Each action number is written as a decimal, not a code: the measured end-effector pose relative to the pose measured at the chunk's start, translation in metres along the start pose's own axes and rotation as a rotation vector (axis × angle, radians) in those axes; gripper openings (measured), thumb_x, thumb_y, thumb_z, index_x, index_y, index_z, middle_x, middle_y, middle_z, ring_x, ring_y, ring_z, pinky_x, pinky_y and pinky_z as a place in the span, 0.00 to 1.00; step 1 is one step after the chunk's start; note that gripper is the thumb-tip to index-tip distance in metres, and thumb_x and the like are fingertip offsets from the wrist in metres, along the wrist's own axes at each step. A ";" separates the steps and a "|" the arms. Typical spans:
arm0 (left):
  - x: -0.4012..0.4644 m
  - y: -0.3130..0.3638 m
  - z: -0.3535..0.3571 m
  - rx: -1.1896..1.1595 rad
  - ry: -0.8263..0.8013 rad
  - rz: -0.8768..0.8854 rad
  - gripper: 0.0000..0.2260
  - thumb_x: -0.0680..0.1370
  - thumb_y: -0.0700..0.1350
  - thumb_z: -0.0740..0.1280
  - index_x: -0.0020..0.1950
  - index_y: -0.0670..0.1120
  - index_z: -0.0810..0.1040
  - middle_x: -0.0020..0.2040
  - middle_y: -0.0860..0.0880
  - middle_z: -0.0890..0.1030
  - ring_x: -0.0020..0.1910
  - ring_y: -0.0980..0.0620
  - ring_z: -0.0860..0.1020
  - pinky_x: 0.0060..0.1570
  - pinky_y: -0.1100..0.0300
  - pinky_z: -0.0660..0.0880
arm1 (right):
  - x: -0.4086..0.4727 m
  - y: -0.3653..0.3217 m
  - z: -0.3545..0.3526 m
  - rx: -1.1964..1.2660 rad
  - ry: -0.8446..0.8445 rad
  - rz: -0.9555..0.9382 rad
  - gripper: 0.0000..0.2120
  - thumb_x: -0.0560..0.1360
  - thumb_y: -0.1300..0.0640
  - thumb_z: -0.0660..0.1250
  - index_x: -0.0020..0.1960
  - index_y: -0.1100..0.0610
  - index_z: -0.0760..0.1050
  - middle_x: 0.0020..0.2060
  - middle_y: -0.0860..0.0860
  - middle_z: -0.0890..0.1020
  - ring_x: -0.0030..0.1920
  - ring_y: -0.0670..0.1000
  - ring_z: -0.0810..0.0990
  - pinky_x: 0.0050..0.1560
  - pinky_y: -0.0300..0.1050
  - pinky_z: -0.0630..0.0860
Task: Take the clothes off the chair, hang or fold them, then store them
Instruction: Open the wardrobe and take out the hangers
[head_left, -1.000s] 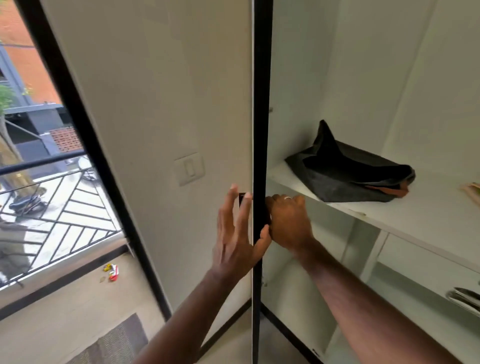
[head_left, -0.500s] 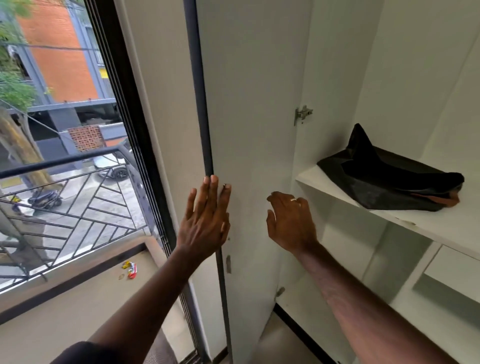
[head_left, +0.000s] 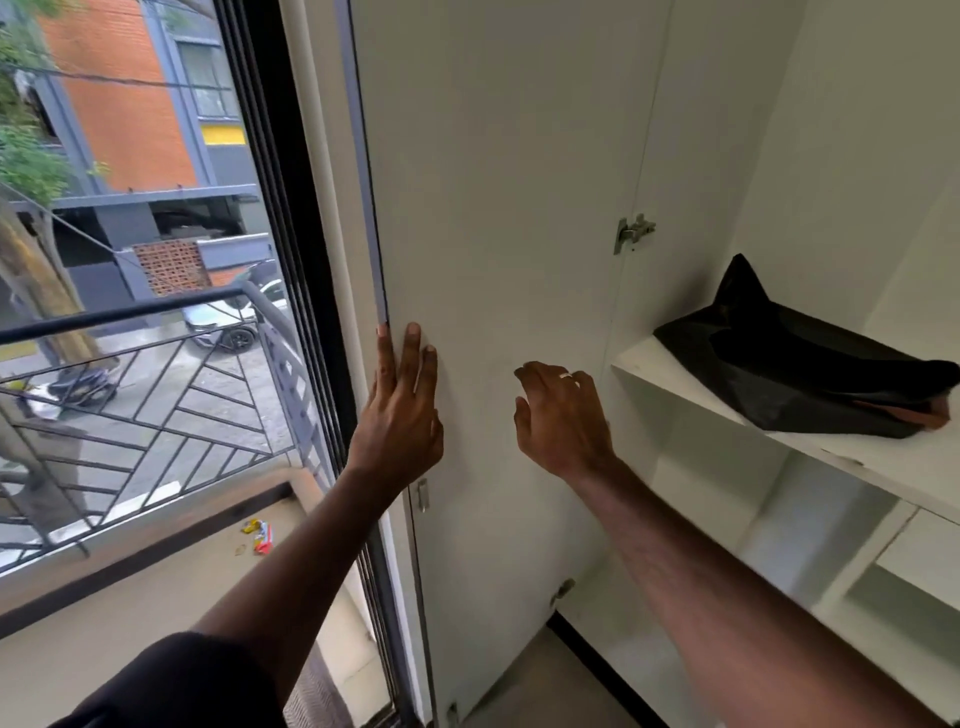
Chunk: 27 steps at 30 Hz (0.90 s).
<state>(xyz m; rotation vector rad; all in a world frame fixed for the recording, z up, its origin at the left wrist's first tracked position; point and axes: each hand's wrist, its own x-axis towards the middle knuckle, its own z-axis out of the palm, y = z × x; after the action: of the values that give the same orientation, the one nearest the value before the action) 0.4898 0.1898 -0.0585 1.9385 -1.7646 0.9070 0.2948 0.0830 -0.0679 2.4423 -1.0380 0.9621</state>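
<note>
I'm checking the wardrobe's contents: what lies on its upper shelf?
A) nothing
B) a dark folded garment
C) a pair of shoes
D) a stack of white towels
B: a dark folded garment lies on the white shelf, right of the open door.

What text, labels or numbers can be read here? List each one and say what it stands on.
None can be read.
The colourful wrappers on the balcony floor may bear print, but it is too small and blurred.
The wardrobe door, shelf and dark folded garment show no lettering.
</note>
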 end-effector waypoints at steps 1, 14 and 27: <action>0.000 0.004 0.002 -0.017 0.014 -0.007 0.37 0.71 0.41 0.68 0.79 0.34 0.60 0.81 0.34 0.46 0.80 0.32 0.41 0.78 0.37 0.54 | 0.000 0.003 0.000 -0.007 0.006 -0.004 0.16 0.73 0.57 0.69 0.61 0.59 0.78 0.56 0.53 0.83 0.53 0.57 0.82 0.55 0.55 0.75; 0.094 0.208 0.023 -0.386 -0.151 0.318 0.15 0.74 0.41 0.69 0.60 0.39 0.77 0.51 0.39 0.84 0.46 0.38 0.83 0.50 0.49 0.78 | -0.081 0.149 -0.062 -0.197 -0.026 0.248 0.14 0.73 0.57 0.67 0.57 0.60 0.79 0.47 0.56 0.84 0.47 0.58 0.82 0.49 0.53 0.76; 0.174 0.547 0.008 -0.889 -0.278 0.547 0.10 0.78 0.49 0.63 0.56 0.47 0.77 0.51 0.45 0.81 0.50 0.41 0.80 0.41 0.54 0.71 | -0.234 0.401 -0.191 -0.522 -0.043 0.764 0.11 0.73 0.57 0.69 0.54 0.57 0.77 0.42 0.53 0.82 0.42 0.59 0.81 0.41 0.52 0.76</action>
<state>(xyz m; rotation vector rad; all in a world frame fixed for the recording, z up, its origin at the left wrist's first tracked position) -0.0407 -0.0270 -0.0296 1.0495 -2.3458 -0.0865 -0.2037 0.0264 -0.0809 1.6481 -2.0063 0.6910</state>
